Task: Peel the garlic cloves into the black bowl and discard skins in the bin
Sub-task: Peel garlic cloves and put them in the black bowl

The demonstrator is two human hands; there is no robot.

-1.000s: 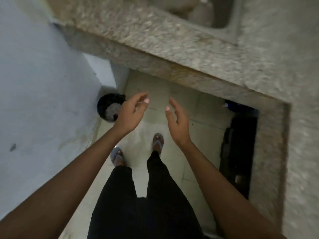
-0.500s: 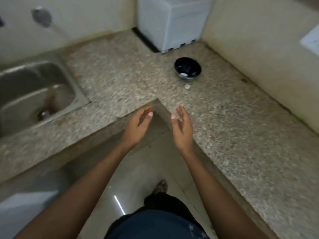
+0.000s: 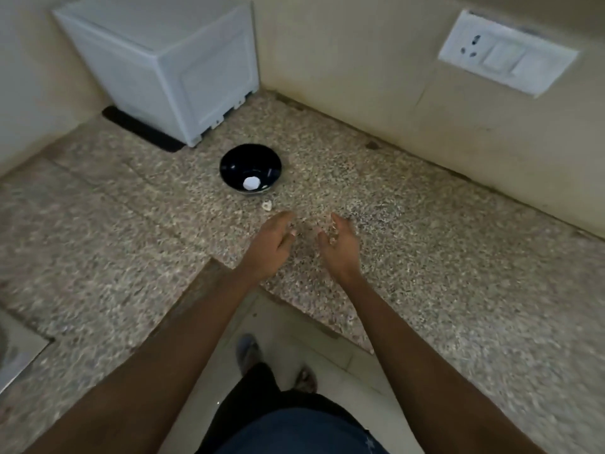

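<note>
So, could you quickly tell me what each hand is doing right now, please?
Left hand: open, fingers relaxed, holding nothing.
Right hand: open, palm turned inward, holding nothing.

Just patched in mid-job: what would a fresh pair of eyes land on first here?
The glossy black bowl on the speckled granite counter, holding one white peeled garlic clove, with a small pale garlic piece on the counter just in front. Nearer, the left hand and right hand hover open, holding nothing.
</note>
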